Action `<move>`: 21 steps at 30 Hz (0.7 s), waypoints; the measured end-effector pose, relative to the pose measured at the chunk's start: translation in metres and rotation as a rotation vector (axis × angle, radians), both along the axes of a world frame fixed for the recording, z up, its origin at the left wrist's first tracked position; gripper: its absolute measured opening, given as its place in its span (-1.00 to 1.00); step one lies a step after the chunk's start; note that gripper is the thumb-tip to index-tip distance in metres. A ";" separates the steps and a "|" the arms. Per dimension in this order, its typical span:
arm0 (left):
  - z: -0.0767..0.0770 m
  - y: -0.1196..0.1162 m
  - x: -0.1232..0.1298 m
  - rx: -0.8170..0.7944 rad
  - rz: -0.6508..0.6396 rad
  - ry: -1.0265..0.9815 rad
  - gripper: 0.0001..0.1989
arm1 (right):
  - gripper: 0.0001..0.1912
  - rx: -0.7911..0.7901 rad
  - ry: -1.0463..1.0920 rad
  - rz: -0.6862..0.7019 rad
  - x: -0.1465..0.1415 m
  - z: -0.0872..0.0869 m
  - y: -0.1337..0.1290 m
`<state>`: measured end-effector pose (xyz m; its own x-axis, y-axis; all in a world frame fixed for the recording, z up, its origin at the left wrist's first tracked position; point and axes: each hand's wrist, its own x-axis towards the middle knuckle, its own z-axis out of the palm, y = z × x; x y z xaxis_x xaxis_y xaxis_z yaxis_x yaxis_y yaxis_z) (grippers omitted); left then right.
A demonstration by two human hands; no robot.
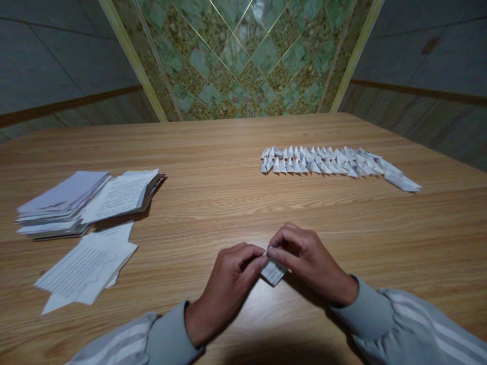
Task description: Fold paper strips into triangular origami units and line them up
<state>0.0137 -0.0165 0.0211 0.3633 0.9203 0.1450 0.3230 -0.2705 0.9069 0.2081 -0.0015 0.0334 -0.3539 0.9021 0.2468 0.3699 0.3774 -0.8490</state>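
Observation:
A small folded piece of printed paper [274, 272] is pinched between my two hands just above the near part of the table. My left hand [232, 274] grips its upper left edge between thumb and forefinger. From the other side, my right hand [310, 261] pinches the top of the same paper, thumb in front. The paper's lower corner points toward me, and its upper part is hidden behind my fingertips.
Two rows of small folded paper pieces [312, 165] stand at the back right of the wooden table [205, 197]. At the left lie a stack of papers [64, 200], an open printed booklet [122, 195] and several loose sheets [85, 266]. A tiled wall [243, 61] rises behind.

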 end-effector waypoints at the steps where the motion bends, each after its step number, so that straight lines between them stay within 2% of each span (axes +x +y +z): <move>1: 0.000 0.000 0.000 -0.001 0.006 -0.001 -0.77 | -0.82 -0.013 0.023 -0.004 0.000 -0.001 0.000; 6: 0.002 0.002 0.001 -0.201 -0.024 -0.152 -0.81 | -0.76 -0.165 0.211 -0.012 0.000 -0.006 -0.001; 9: 0.004 0.003 0.001 -0.222 0.002 -0.172 -0.76 | -0.75 -0.191 0.264 -0.017 0.000 -0.006 -0.001; 12: 0.004 0.004 -0.002 -0.096 0.035 -0.093 -0.76 | -0.76 -0.130 0.201 -0.014 0.000 -0.004 0.000; 16: 0.004 0.006 -0.005 0.030 0.000 0.010 -0.75 | -0.85 0.089 -0.027 0.036 0.002 -0.002 0.001; 18: 0.004 0.007 -0.005 -0.011 0.005 -0.005 -0.79 | -0.85 0.147 -0.056 0.043 0.002 -0.002 0.001; 21: 0.005 0.008 -0.003 -0.140 0.033 -0.111 -0.84 | -0.83 0.087 0.023 0.011 0.003 -0.003 0.001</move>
